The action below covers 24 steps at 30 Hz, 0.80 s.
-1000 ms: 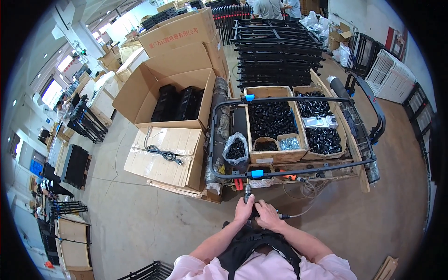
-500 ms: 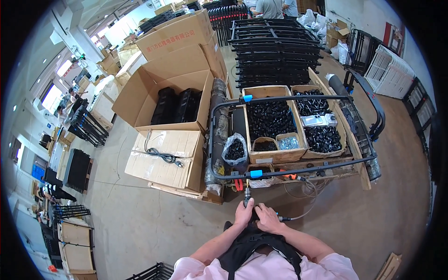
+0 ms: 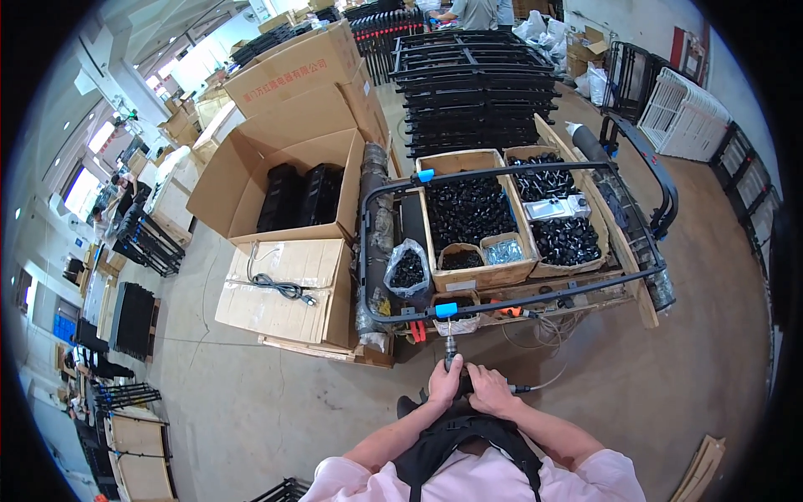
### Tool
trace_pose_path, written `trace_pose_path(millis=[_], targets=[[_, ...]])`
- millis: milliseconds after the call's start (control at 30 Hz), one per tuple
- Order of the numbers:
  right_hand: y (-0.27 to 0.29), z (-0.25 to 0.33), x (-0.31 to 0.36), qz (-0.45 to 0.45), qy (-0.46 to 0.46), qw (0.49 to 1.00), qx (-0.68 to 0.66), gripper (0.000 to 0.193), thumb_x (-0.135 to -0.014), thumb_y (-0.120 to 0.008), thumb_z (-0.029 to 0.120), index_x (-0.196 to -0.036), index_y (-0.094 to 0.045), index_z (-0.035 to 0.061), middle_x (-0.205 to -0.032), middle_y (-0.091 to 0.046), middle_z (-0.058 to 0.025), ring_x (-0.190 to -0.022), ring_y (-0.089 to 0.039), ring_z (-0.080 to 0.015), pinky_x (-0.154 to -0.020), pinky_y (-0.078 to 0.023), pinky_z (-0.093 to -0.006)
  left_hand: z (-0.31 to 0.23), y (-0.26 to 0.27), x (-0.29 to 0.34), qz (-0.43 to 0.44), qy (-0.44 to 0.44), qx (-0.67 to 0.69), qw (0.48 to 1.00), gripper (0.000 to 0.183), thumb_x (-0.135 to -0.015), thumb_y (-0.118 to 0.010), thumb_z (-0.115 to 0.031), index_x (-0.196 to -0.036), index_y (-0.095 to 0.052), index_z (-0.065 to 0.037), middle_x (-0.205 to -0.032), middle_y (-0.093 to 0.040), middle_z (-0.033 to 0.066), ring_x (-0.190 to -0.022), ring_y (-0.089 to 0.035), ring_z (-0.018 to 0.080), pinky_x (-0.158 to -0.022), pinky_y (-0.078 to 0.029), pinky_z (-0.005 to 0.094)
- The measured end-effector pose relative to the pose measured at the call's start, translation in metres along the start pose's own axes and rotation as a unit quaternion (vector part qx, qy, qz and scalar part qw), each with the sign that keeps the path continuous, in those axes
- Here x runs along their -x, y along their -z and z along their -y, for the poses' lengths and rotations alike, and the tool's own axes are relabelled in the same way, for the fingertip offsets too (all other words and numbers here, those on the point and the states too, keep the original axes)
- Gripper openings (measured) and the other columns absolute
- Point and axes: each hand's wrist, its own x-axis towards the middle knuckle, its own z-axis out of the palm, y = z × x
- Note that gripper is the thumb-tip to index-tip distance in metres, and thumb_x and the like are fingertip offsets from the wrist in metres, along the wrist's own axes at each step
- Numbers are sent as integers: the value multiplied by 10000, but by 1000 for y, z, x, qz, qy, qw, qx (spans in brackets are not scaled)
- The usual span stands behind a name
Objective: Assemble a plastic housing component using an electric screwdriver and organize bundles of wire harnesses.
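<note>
Both my hands hold a drill (image 3: 452, 345) upright in front of my body, its bit pointing away from me. My left hand (image 3: 444, 382) wraps round the front of its body, just behind the chuck. Closed round the rear part, mostly hidden by the fingers, is my right hand (image 3: 490, 390). The bit's tip is at the near rail of a black tubular frame (image 3: 535, 299), right by a blue clip (image 3: 446, 310); whether it touches, I cannot tell. A hose (image 3: 545, 384) runs from beside my right hand to the right. The frame lies across the bench over parts boxes.
Beneath the frame are a wooden box of black parts (image 3: 468, 209), a carton of black fittings (image 3: 569, 243) and a bag of small parts (image 3: 407, 266). Red-handled pliers (image 3: 416, 331) hang at the near edge. Left stands an open cardboard box (image 3: 242, 171); stacked black frames (image 3: 473, 100) rise behind.
Relative to the frame, the drill has shifted rightward, its bit moving from left of the near blue clip to right at it. The whole view has turned slightly. Both hands keep their grip.
</note>
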Motion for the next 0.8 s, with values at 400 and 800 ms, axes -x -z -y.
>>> trace_pose_path(millis=[400,800], targets=[[-3,-12,-5,-26,30,999,-2,661,-727,-763,155,-1285,-501,-82,-962,-702,-246,-919,-704,-428,-813,-553,-517,-29,-2,7,-3,26,34,999,443,-1024,-672,-472,-1009,-655,-30,-885,-641,27,-824,-559,136,-769,-486,337],[7,-14,-20,79,-34,996,27,941,-734,-768,211,-1505,-341,-115,-1068,-718,-303,-955,-720,-445,-873,-570,-521,-12,-6,-17,-29,-16,-67,997,471,-1005,-677,-501,-984,-619,-34,-886,-647,51,-821,-581,154,-757,-501,365]])
